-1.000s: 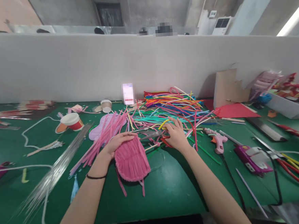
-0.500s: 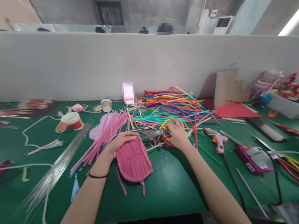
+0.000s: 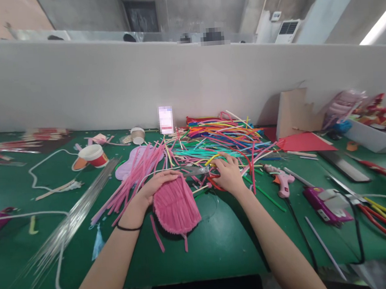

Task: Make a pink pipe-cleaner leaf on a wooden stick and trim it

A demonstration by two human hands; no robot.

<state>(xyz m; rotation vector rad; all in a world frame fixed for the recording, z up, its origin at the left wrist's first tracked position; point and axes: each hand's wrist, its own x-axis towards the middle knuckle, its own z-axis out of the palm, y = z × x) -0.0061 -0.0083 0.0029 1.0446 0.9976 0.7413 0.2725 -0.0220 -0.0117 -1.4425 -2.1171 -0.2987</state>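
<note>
My left hand (image 3: 159, 185) is closed on the upper left edge of a pink panel made of pipe cleaners (image 3: 176, 207), rounded at its lower end. My right hand (image 3: 228, 173) grips a pair of scissors (image 3: 198, 172) with red and yellow handles. The blades point left, at the panel's top edge by my left fingers; whether they touch it I cannot tell. A thin stick with a pink tip (image 3: 202, 188) lies below the scissors. Short pink pipe cleaner pieces (image 3: 157, 235) lie at the panel's lower left and stick out under its bottom edge.
Loose pink pipe cleaners (image 3: 132, 179) lie left, beside a bundle of thin wires (image 3: 82, 214) and a paper cup (image 3: 94, 155). A multicoloured pipe cleaner heap (image 3: 219, 136) spreads behind. To the right are a pink glue gun (image 3: 283, 182), a purple power strip (image 3: 326, 205) and larger scissors (image 3: 376, 215).
The pink panel and my left hand have shifted slightly right, closer to the right hand. The scissors have moved a little, and my right hand stays nearly in place.
</note>
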